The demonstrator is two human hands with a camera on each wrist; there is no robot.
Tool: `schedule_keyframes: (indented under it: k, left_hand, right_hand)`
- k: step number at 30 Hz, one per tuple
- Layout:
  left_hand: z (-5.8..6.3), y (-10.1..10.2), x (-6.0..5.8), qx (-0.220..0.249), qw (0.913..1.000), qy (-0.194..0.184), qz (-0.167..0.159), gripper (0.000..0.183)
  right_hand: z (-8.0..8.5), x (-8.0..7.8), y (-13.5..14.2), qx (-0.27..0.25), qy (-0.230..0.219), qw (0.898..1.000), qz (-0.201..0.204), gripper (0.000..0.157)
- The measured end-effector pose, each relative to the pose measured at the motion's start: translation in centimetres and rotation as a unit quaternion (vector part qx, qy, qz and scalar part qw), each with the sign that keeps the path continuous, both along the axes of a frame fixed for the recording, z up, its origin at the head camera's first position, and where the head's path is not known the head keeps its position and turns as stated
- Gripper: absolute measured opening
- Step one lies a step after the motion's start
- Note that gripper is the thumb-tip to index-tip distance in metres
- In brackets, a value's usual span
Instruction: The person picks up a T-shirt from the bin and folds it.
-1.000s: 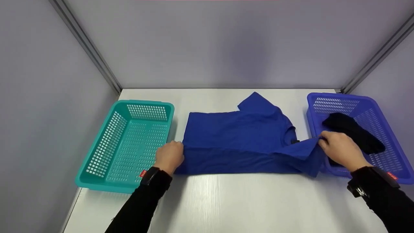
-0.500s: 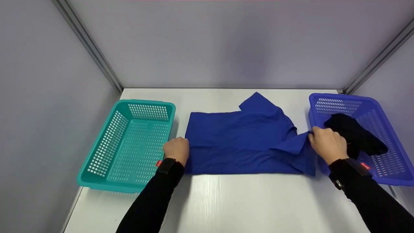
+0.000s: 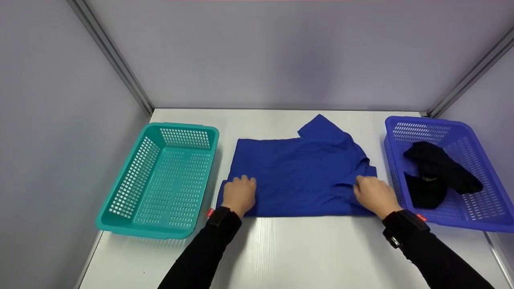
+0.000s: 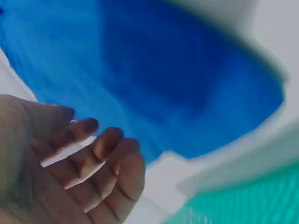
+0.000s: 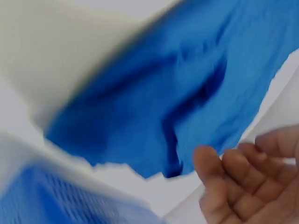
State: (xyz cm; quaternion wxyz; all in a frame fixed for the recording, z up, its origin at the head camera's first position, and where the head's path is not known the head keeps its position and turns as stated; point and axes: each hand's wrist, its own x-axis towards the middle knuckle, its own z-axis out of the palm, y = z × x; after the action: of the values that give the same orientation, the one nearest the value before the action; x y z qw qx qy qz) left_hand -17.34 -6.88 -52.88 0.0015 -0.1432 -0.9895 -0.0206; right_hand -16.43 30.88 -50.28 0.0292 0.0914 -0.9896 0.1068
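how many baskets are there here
2: a teal basket left of the blue shirt, and a purple basket, holding black cloth, right of it; no others show.

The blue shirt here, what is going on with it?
A person's left hand and right hand are over the near part of the blue shirt, loosely curled and gripping nothing. The shirt lies partly folded on the table, its far sleeve sticking out. A teal basket stands at left, a purple basket with black cloth at right.
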Motion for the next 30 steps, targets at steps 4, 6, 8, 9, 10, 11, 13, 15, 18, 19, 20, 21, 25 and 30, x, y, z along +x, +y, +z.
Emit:
schedule_keyframes:
  k: [4,6,8,9,10,11,13,15,18,19,20,21,25,30]
  left_hand:
    - [-2.6,0.3,1.3,0.02,0.9988,-0.024,-0.037,0.031]
    - [-3.6,0.0,1.9,0.031,0.9983,-0.029,-0.041,0.037]
    - [-4.2,-0.4,2.2,0.045,0.9977,-0.033,-0.04,0.042]
    - [-4.3,-0.5,2.4,0.05,0.9975,-0.035,-0.037,0.044]
    - [-4.4,-0.6,2.4,0.057,0.997,-0.041,-0.034,0.045]
    - [-4.5,-0.8,2.5,0.062,0.9965,-0.046,-0.032,0.047]
    - [-4.6,-1.0,2.5,0.07,0.9957,-0.054,-0.027,0.048]
    - [-4.6,-1.2,2.5,0.076,0.995,-0.059,-0.026,0.049]
    - [-4.6,-1.3,2.4,0.078,0.9943,-0.066,-0.03,0.05]
    - [-4.6,-1.3,2.3,0.077,0.9943,-0.066,-0.034,0.049]
    - [-4.5,-1.3,2.2,0.076,0.9945,-0.062,-0.038,0.046]
    - [-4.5,-1.4,2.0,0.074,0.995,-0.052,-0.042,0.043]
    - [-4.7,-1.7,0.7,0.062,0.9966,0.013,-0.052,0.033]
    - [-4.8,-2.4,-0.7,0.062,0.9974,-0.024,-0.029,0.05]
  right_hand:
    - [-3.2,0.9,-0.5,-0.005,-0.021,1.0,0.009,0.008]
    - [-4.7,1.4,-0.5,-0.002,-0.011,1.0,0.009,0.009]
    - [-5.9,1.7,-0.3,-0.002,-0.001,1.0,0.005,0.013]
    - [-6.3,1.7,-0.3,-0.005,0.002,1.0,0.002,0.015]
    - [-6.7,1.7,-0.2,-0.007,0.004,1.0,-0.001,0.018]
    - [-6.9,1.5,-0.1,-0.011,0.005,1.0,-0.004,0.022]
    - [-7.1,1.1,0.0,-0.02,0.001,1.0,-0.009,0.03]
    - [-7.2,0.7,0.0,-0.022,-0.005,1.0,-0.008,0.041]
    - [-7.3,0.1,0.2,-0.01,-0.016,1.0,0.001,0.057]
    - [-7.3,-0.1,0.2,-0.004,-0.019,1.0,0.005,0.06]
    - [-7.3,-0.2,0.3,0.001,-0.02,1.0,0.008,0.062]
    - [-7.3,-0.3,0.3,0.004,-0.02,1.0,0.009,0.061]
    - [-7.4,-0.7,0.5,0.005,-0.002,1.0,0.02,0.05]
    - [-7.5,-1.4,0.8,-0.008,-0.028,0.998,0.049,0.036]
